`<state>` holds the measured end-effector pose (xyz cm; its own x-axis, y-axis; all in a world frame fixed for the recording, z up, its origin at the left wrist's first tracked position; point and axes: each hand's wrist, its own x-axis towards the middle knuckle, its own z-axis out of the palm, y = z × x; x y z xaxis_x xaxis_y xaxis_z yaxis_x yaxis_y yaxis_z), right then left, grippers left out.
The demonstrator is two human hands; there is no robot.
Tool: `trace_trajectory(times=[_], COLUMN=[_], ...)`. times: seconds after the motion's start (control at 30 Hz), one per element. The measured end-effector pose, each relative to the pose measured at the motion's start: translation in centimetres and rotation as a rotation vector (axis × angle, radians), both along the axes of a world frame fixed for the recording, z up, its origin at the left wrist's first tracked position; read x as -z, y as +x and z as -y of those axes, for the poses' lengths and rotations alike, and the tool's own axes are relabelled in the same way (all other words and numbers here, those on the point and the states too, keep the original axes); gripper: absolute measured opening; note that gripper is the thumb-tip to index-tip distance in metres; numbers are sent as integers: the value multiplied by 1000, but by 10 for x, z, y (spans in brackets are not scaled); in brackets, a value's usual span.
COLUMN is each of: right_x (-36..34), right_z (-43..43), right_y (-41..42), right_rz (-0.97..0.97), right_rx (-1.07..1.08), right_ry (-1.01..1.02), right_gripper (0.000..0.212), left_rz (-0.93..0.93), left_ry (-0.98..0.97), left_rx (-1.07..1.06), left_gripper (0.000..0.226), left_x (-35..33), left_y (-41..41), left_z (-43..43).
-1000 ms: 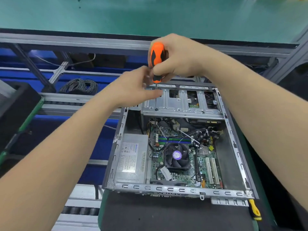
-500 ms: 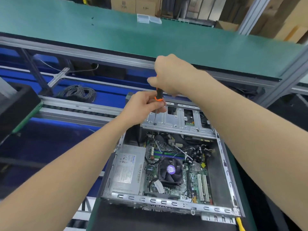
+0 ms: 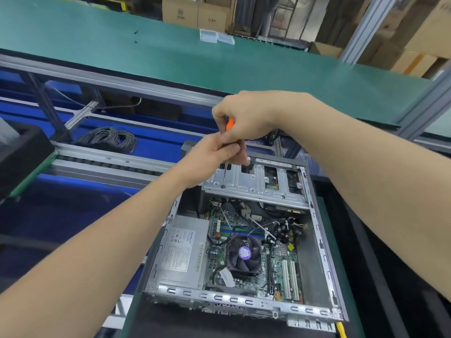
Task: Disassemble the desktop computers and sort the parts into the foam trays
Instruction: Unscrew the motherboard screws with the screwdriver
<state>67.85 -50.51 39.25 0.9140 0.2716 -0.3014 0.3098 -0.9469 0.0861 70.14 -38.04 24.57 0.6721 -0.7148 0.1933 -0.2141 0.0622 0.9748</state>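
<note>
The open computer case (image 3: 244, 302) lies at 6 o'clock, near rim first. Inside, a grey power box (image 3: 181, 252) fills the left side, with a black fan (image 3: 244, 254) near it. Bare floor runs along the right wall. At the far end, the screwdriver (image 3: 225, 172) tip touches a silver plate (image 3: 256, 184) at its left corner. The left hand (image 3: 210, 157) pinches the thin shaft. The right hand (image 3: 249, 115), at 12 o'clock, wraps the orange handle and hides most of it. Both arms are cut off at the picture's edges. Farthest is a green table (image 3: 170, 59).
</note>
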Motion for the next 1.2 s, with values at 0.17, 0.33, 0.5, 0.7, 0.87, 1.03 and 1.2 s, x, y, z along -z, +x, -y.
trace_trajectory(times=[0.17, 0.33, 0.5, 0.7, 0.87, 1.03, 1.2], right_x=[-8, 39, 25, 1, 13, 8, 33], right_z=[-12, -26, -1, 25, 20, 7, -24], right_y=[0, 11, 14, 18, 19, 5, 11], right_rz=[27, 365, 185, -94, 0, 230, 333], right_rx=[440, 525, 133, -252, -161, 338, 557], right_ry=[-120, 83, 35, 46, 78, 125, 88], right_gripper=[75, 31, 35, 20, 20, 83, 47], left_rz=[38, 36, 5, 43, -11, -4, -2], left_ry=[17, 29, 67, 62, 17, 24, 16], left_rx=[-62, -153, -130, 21, 66, 20, -43], left_gripper=[15, 24, 24, 19, 15, 11, 15], left_x=[1, 9, 9, 11, 16, 16, 18], left_y=[-12, -8, -2, 0, -1, -4, -6], left_z=[13, 12, 10, 12, 10, 13, 15])
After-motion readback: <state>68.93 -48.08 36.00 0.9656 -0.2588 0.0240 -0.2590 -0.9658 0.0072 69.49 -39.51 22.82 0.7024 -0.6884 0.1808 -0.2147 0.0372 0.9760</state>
